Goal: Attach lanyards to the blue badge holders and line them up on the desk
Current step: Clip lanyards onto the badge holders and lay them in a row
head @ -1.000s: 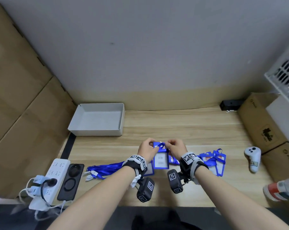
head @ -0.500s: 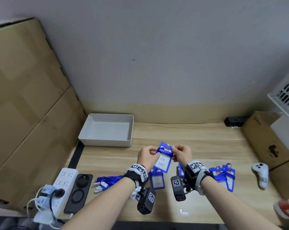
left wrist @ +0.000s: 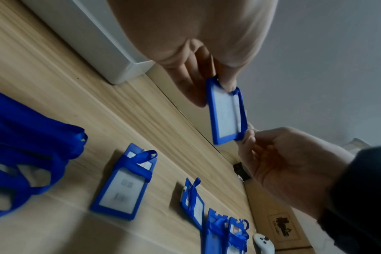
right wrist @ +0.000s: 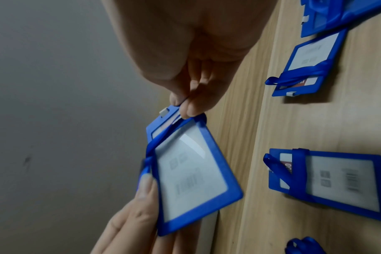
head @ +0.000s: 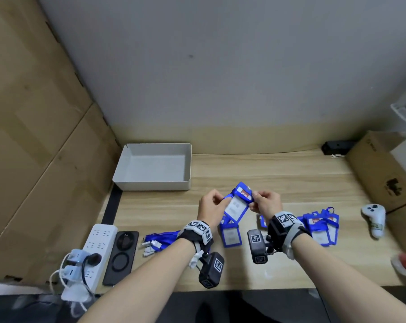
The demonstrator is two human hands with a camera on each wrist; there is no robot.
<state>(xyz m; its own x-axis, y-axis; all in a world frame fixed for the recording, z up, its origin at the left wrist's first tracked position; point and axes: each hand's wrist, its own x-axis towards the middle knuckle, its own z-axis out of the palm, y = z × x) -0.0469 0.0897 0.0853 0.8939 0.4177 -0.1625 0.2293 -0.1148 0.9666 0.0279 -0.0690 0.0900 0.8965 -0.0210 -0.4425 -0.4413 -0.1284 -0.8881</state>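
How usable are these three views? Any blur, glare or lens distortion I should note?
Head view: evenly lit, strong wide-angle bending at the wall edges; the held badge holder is small but legible. Left wrist view: dim, the lanyard bundle at the left smeared by blur. Right wrist view: motion-blurred print and a glare streak on the held holder's window; the desk is tilted steeply.

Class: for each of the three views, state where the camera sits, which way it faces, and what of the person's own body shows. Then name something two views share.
Head: worn on the head, facing forward and down at the desk; both forearms, left hand and right hand show.
Left wrist: under the left hand, looking along its fingers; both hands show.
Right wrist: under the right hand, looking along its fingers; both hands show.
Shared: the held badge holder appears in all three.
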